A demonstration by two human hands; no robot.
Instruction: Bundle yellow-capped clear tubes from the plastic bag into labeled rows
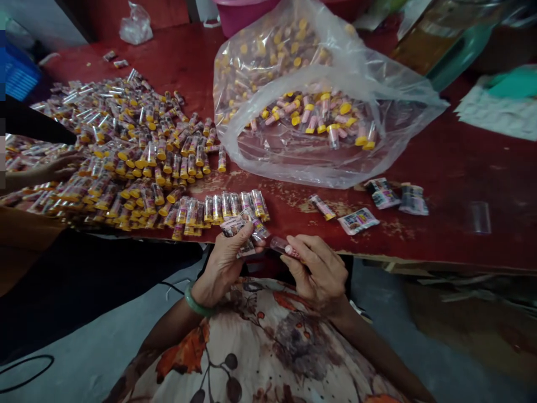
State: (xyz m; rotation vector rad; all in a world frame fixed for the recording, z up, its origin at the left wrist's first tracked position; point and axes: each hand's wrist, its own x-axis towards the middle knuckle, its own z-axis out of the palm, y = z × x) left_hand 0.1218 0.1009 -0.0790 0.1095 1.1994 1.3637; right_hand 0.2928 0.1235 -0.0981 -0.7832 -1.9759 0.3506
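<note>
My left hand (224, 260), with a green bangle at the wrist, is closed on a few small printed packets (235, 225). A clear tube (257, 225) is right by its fingertips; whether they hold it too I cannot tell. My right hand (321, 271) pinches a small transparent tube (278, 244) with pink-and-white contents, just in front of the table edge. Closest on the table are a row of filled, yellow-capped tubes (226, 205), a single filled tube (322, 207) lying down and a flat printed packet (359, 220).
A large pile of yellow-capped tubes (138, 157) covers the left of the red table (453, 168). There a co-worker's hand (54, 170) reaches in. An open plastic bag (293, 170) holds more tubes. Two packets (413, 199) and an empty clear tube (480, 217) lie right.
</note>
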